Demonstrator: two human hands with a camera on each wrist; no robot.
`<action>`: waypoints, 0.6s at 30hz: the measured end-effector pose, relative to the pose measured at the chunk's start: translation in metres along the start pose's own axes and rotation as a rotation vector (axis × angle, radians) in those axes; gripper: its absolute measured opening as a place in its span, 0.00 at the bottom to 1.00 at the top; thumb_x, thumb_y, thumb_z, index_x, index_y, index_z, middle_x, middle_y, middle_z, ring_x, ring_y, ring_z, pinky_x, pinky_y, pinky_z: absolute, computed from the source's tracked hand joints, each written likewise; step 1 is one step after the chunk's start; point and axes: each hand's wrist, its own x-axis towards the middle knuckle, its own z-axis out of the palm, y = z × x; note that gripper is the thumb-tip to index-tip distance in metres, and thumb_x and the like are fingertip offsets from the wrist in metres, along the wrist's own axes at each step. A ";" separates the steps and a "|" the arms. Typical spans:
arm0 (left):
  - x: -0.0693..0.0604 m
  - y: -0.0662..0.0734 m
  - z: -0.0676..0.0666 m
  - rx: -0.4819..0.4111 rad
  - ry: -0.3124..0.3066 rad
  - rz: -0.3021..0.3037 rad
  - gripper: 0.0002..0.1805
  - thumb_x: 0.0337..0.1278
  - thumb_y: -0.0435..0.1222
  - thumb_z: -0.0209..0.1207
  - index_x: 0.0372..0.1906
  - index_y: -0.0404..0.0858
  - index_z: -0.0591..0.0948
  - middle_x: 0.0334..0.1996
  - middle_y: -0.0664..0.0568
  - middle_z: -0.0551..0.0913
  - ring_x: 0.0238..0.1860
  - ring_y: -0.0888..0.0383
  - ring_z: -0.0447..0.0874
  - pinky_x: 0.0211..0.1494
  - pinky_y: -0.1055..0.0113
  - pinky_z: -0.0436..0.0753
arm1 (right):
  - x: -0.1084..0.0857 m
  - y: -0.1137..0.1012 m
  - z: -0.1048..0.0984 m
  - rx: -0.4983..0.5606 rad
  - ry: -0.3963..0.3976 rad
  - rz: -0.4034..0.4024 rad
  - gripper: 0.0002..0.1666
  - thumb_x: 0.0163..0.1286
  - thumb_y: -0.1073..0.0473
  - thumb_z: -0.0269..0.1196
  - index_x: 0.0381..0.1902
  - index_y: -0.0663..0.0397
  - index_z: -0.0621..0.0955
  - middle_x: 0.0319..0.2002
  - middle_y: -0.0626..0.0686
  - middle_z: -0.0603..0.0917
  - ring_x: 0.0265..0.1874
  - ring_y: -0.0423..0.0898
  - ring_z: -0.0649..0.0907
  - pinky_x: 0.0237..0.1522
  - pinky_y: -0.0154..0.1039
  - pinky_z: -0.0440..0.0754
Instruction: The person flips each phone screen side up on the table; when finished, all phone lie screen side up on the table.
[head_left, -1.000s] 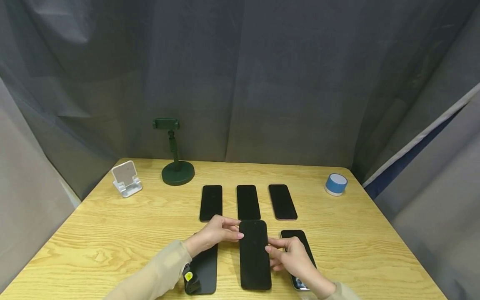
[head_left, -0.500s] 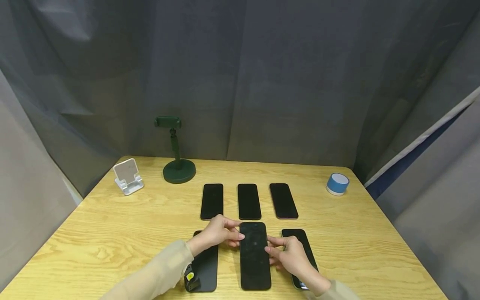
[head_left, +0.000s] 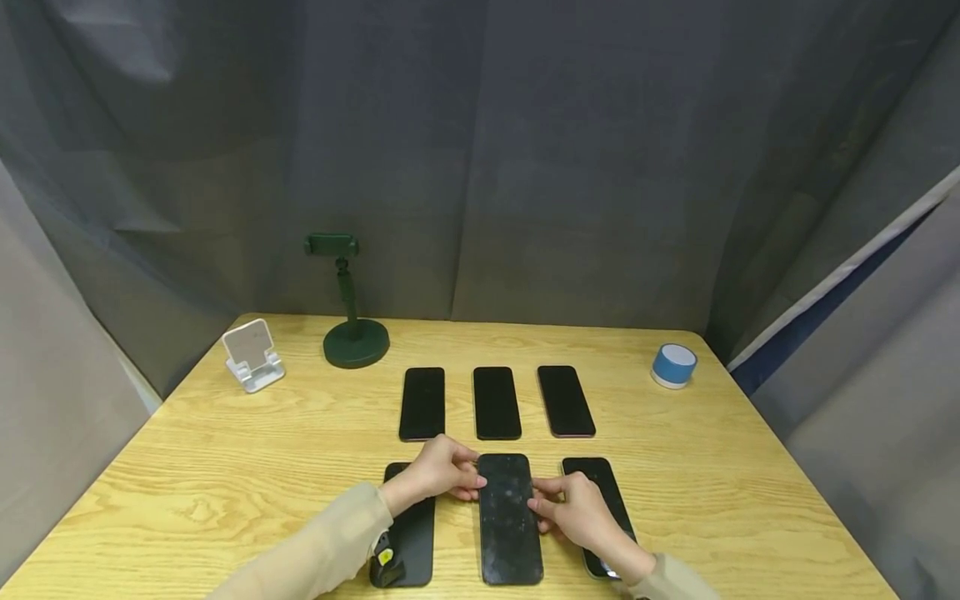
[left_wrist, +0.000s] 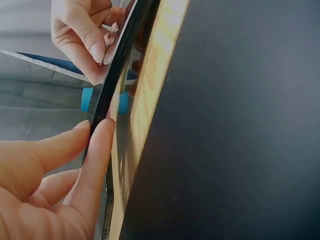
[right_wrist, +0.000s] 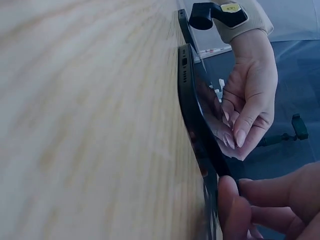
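A black smartphone [head_left: 510,525] is at the front middle of the wooden table, screen up. My left hand [head_left: 441,469] pinches its left edge near the far end between thumb and fingers. On the opposite edge my right hand [head_left: 581,510] pinches it too. The phone's far end is raised and its lower end, with the charging port, is close to the tabletop in the right wrist view. Another phone [head_left: 411,542] lies partly under my left forearm. Beneath my right hand, a light-edged phone [head_left: 617,504] is partly hidden.
Behind lie three more phones in a row: left [head_left: 423,404], middle [head_left: 497,403] and right [head_left: 566,401]. A green phone stand [head_left: 356,343] and a white folding stand [head_left: 253,357] are at the back left. A blue-and-white cylinder [head_left: 673,367] stands back right.
The held phone's far end has come down a little, both hands lowering with it. Pale reflections and smudges now show on its screen. The other phones have stayed in place.
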 end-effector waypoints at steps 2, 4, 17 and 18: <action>0.000 -0.001 0.000 0.002 0.011 -0.012 0.25 0.52 0.21 0.62 0.57 0.16 0.71 0.33 0.33 0.86 0.29 0.45 0.88 0.29 0.63 0.86 | 0.001 0.000 0.000 0.022 -0.024 0.004 0.21 0.60 0.64 0.67 0.50 0.72 0.81 0.18 0.51 0.83 0.13 0.41 0.81 0.13 0.33 0.77; -0.001 -0.002 0.001 0.004 0.022 -0.027 0.24 0.50 0.19 0.62 0.55 0.16 0.73 0.33 0.33 0.86 0.30 0.45 0.88 0.29 0.63 0.87 | 0.001 0.001 0.001 0.052 -0.056 0.014 0.22 0.61 0.65 0.66 0.51 0.74 0.80 0.17 0.51 0.83 0.12 0.40 0.81 0.13 0.35 0.79; -0.001 0.001 0.002 0.022 0.023 -0.061 0.25 0.44 0.18 0.65 0.52 0.17 0.75 0.31 0.37 0.86 0.30 0.47 0.88 0.31 0.64 0.87 | 0.009 0.006 -0.001 0.076 -0.092 0.014 0.22 0.62 0.67 0.65 0.52 0.75 0.78 0.19 0.52 0.84 0.10 0.39 0.79 0.13 0.37 0.80; -0.001 0.001 0.003 0.016 0.022 -0.065 0.25 0.43 0.18 0.66 0.52 0.17 0.75 0.30 0.37 0.85 0.30 0.47 0.88 0.31 0.64 0.87 | 0.009 0.007 -0.001 0.074 -0.093 0.013 0.21 0.62 0.67 0.65 0.52 0.75 0.78 0.19 0.52 0.84 0.10 0.38 0.79 0.13 0.37 0.80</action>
